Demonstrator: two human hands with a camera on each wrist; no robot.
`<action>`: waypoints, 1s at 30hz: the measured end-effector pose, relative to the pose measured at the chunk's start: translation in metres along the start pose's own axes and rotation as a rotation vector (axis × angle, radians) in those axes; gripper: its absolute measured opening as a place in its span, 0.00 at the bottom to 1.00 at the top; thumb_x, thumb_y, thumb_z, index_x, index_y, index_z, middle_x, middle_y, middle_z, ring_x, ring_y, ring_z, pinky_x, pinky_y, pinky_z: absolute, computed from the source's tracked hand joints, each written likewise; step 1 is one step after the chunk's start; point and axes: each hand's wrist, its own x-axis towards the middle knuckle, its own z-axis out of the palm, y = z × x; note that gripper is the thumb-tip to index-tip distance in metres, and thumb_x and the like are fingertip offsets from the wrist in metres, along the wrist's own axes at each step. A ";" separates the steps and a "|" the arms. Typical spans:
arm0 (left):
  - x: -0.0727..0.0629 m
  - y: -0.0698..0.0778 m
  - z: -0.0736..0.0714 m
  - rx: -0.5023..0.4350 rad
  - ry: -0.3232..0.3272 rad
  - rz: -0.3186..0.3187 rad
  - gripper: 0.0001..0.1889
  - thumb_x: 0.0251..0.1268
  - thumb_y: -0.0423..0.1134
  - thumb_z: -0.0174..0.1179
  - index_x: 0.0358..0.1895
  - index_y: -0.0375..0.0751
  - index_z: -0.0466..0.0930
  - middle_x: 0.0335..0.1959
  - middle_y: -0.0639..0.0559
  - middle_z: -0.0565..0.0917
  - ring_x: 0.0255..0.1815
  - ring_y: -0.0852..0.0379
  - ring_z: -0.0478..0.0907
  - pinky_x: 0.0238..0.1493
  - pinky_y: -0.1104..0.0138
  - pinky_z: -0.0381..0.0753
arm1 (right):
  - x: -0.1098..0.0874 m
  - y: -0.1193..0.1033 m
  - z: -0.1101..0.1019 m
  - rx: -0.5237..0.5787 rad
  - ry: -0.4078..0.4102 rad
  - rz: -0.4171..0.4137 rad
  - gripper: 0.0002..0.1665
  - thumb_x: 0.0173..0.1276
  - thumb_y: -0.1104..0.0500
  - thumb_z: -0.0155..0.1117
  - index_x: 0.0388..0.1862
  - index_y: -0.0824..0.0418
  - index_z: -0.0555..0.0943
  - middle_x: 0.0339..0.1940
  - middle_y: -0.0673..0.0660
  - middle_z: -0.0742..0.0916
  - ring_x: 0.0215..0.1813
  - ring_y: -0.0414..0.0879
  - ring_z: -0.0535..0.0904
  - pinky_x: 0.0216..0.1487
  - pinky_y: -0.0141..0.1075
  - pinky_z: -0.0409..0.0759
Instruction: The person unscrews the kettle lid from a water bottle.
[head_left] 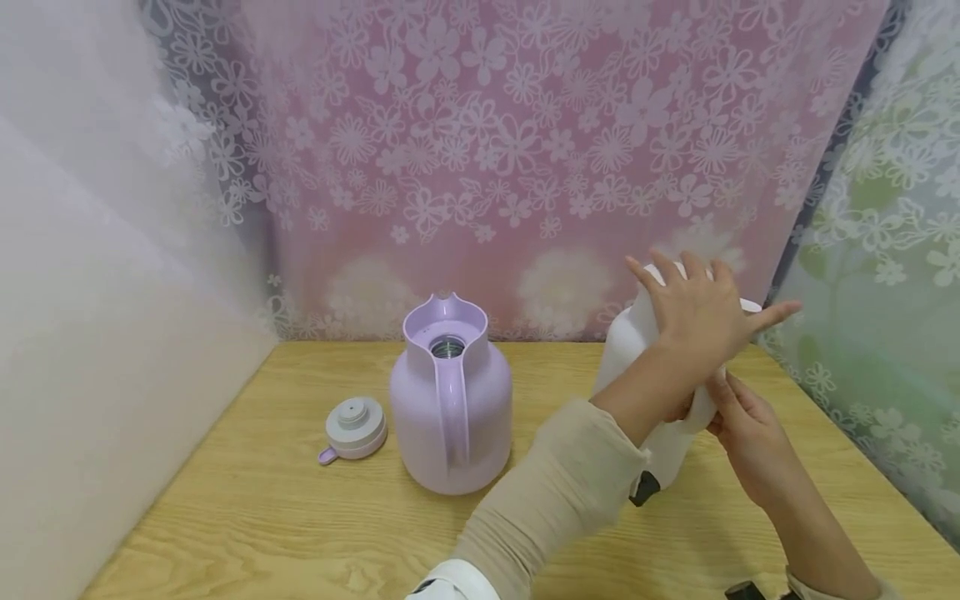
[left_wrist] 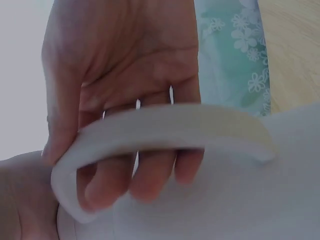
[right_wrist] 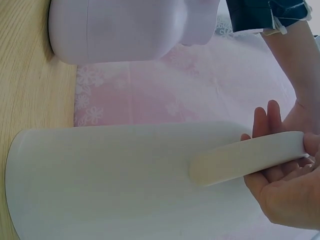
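Observation:
A tall white thermos jug (head_left: 622, 346) stands on the right part of the table. Over its top lies my left hand (head_left: 697, 312), back upward, with fingers and thumb spread straight across the rim. The palm covers most of what is on top. Below it, my right hand (head_left: 750, 433) holds the jug's handle (left_wrist: 170, 125). In the left wrist view its fingers pass through the handle loop and the thumb sits at the upper end. The right wrist view shows the smooth jug body (right_wrist: 110, 185) lying sideways across that picture.
A lilac thermos jug (head_left: 408, 417) stands uncovered left of the white one, handle toward me. Beside it lies a round grey-white lid (head_left: 356, 425) with a lilac tab. Flower-patterned curtains (head_left: 480, 167) hang behind the wooden table (head_left: 285, 517), and a pale wall (head_left: 112, 333) rises at left.

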 end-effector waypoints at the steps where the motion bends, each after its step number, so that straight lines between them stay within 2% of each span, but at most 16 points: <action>1: 0.001 -0.003 0.000 -0.013 -0.005 0.026 0.46 0.40 0.84 0.21 0.63 0.71 0.62 0.64 0.60 0.62 0.69 0.46 0.49 0.58 0.35 0.33 | 0.000 0.000 0.000 -0.003 -0.011 0.002 0.22 0.77 0.62 0.28 0.52 0.62 0.74 0.36 0.53 0.82 0.41 0.43 0.77 0.45 0.29 0.71; 4: 0.010 -0.019 -0.001 -0.035 -0.011 0.162 0.41 0.45 0.82 0.25 0.65 0.75 0.57 0.66 0.67 0.58 0.70 0.54 0.46 0.62 0.41 0.32 | 0.002 -0.001 0.001 -0.005 -0.036 0.007 0.22 0.77 0.61 0.27 0.50 0.67 0.72 0.35 0.55 0.82 0.42 0.45 0.77 0.45 0.31 0.72; 8: 0.026 -0.046 0.003 -0.071 -0.012 0.441 0.36 0.52 0.78 0.33 0.67 0.78 0.50 0.68 0.75 0.49 0.70 0.65 0.39 0.66 0.52 0.33 | 0.003 -0.001 0.002 -0.016 -0.023 0.014 0.22 0.77 0.61 0.27 0.52 0.66 0.71 0.34 0.55 0.83 0.42 0.45 0.78 0.44 0.31 0.72; 10: 0.031 -0.056 0.007 -0.095 -0.012 0.569 0.34 0.55 0.75 0.36 0.67 0.76 0.53 0.68 0.74 0.51 0.69 0.67 0.42 0.67 0.59 0.40 | 0.002 -0.001 0.002 -0.018 -0.011 0.012 0.22 0.77 0.61 0.28 0.52 0.65 0.72 0.34 0.55 0.84 0.41 0.45 0.78 0.44 0.31 0.71; 13: 0.034 -0.065 0.011 -0.119 -0.003 0.673 0.30 0.60 0.71 0.38 0.66 0.73 0.59 0.67 0.71 0.57 0.67 0.68 0.50 0.64 0.68 0.51 | 0.002 0.000 0.002 -0.012 -0.007 0.009 0.23 0.77 0.61 0.27 0.52 0.66 0.72 0.33 0.55 0.84 0.41 0.45 0.78 0.43 0.32 0.72; 15: 0.035 -0.067 0.012 -0.134 0.006 0.690 0.27 0.64 0.67 0.38 0.66 0.72 0.60 0.66 0.71 0.59 0.65 0.69 0.53 0.61 0.72 0.54 | 0.002 0.000 0.003 -0.014 -0.001 0.008 0.23 0.77 0.61 0.27 0.52 0.66 0.73 0.33 0.55 0.84 0.40 0.46 0.78 0.43 0.32 0.72; 18: 0.034 -0.066 0.012 -0.143 0.020 0.674 0.24 0.67 0.64 0.37 0.65 0.72 0.61 0.66 0.71 0.60 0.65 0.69 0.54 0.61 0.72 0.55 | 0.002 -0.001 0.002 -0.006 -0.012 0.010 0.22 0.77 0.61 0.27 0.51 0.66 0.72 0.33 0.55 0.84 0.40 0.46 0.79 0.43 0.31 0.72; 23: 0.033 -0.064 0.012 -0.116 0.036 0.650 0.23 0.68 0.63 0.36 0.65 0.73 0.62 0.65 0.72 0.60 0.65 0.68 0.55 0.60 0.73 0.56 | 0.002 -0.001 0.001 0.010 -0.023 0.013 0.22 0.77 0.61 0.28 0.50 0.66 0.73 0.33 0.55 0.84 0.40 0.45 0.79 0.43 0.31 0.72; 27: 0.032 -0.059 0.011 -0.090 0.017 0.612 0.23 0.68 0.64 0.34 0.65 0.75 0.60 0.65 0.74 0.59 0.65 0.69 0.55 0.59 0.72 0.58 | 0.002 0.000 0.000 0.014 -0.017 0.011 0.22 0.77 0.61 0.28 0.50 0.66 0.73 0.33 0.55 0.84 0.40 0.45 0.79 0.43 0.31 0.73; 30: 0.031 -0.055 0.010 -0.084 -0.013 0.560 0.23 0.67 0.64 0.33 0.65 0.77 0.59 0.65 0.76 0.58 0.65 0.69 0.54 0.58 0.70 0.58 | 0.002 0.000 0.000 0.016 -0.011 0.010 0.22 0.77 0.61 0.28 0.50 0.66 0.73 0.33 0.55 0.84 0.40 0.45 0.79 0.43 0.31 0.73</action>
